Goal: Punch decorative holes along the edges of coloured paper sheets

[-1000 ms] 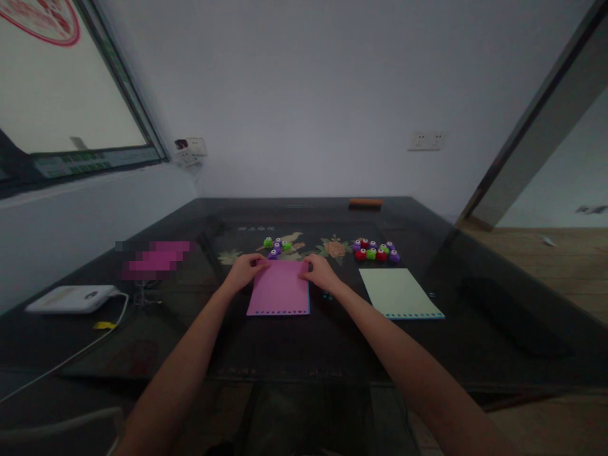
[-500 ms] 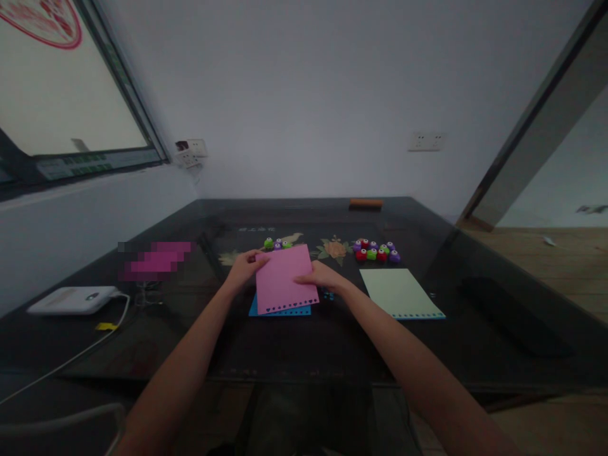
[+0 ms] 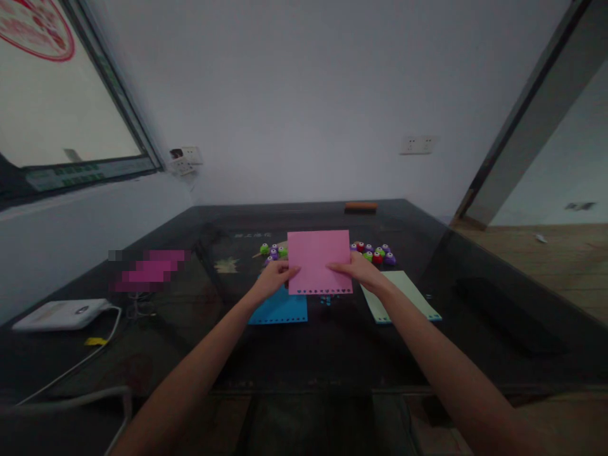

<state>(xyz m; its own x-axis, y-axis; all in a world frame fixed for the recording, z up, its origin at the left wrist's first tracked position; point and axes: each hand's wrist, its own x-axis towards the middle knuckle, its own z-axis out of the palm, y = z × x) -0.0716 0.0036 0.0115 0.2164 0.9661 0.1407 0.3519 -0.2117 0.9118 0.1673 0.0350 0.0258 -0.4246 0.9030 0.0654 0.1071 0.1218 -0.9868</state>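
Behind a dark, glossy table (image 3: 323, 358) rises a plain pale wall (image 3: 285, 114), with a window (image 3: 66, 101) at the left and sockets (image 3: 418, 145) at the right. Over the middle of the table, both hands hold up a pink paper (image 3: 318, 250), its row of punched holes along the edge nearest the person. The left hand (image 3: 275, 278) pinches its left side near the lower corner, thumb on top; the right hand (image 3: 363, 271) grips the right side the same way, thumb lying across the face. Partly behind the pink paper, a blue paper (image 3: 280, 310) lies on the table, also with holes along its near edge, and small blue bits (image 3: 326, 301) lie just to its right. Beneath the right forearm is a pale green paper (image 3: 411, 291). Farther back are two groups of small big-eyed toys: green and purple ones (image 3: 273, 251) on the left, a mixed cluster with red ones (image 3: 379, 254) on the right, both partly hidden. Far left sits a white device (image 3: 61, 315) with a cable (image 3: 114, 320).
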